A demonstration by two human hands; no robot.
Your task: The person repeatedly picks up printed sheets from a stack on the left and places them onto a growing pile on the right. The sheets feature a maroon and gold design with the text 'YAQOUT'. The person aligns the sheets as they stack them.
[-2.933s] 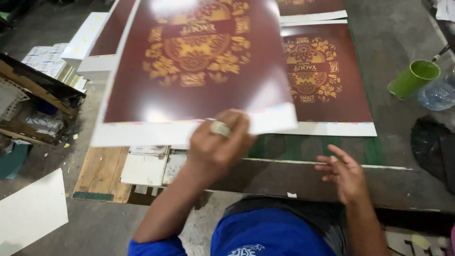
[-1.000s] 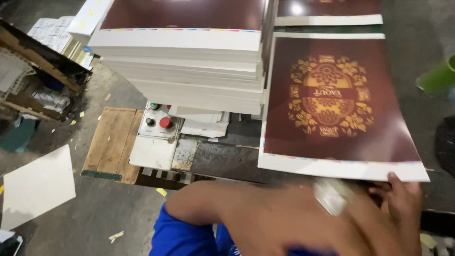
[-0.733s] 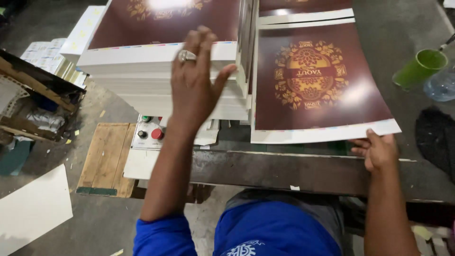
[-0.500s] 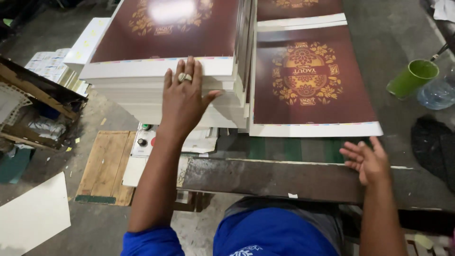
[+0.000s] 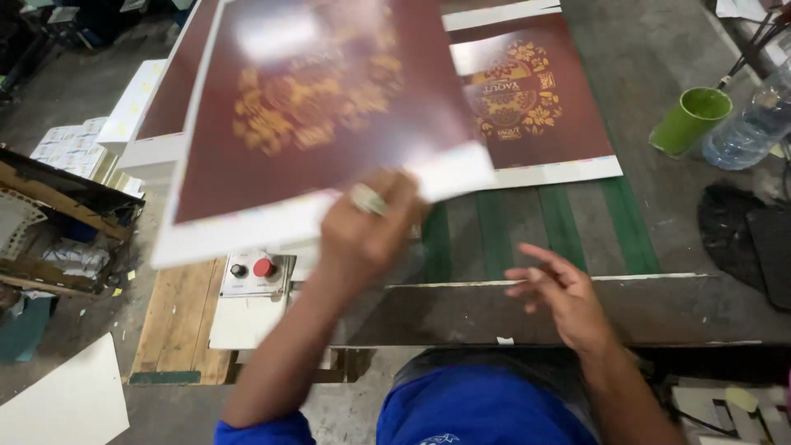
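We are mid-transfer: our left hand (image 5: 367, 239) pinches the near edge of a maroon printed sheet (image 5: 321, 115), raised above the stack (image 5: 156, 124). Our right hand (image 5: 564, 292) hovers open and empty over the counter (image 5: 535, 309). Next, we judge, the sheet needs squaring onto the laid sheet (image 5: 535, 99).

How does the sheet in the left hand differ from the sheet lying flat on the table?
The lifted sheet is raised and tilted, pinched at its white bottom edge in the grip of the left hand; the flat sheet lies on the table, untouched. The lifted sheet is blurred; the flat sheet is sharp. The lifted sheet overlaps the flat sheet's left side. Both are maroon with a gold emblem and white margin.
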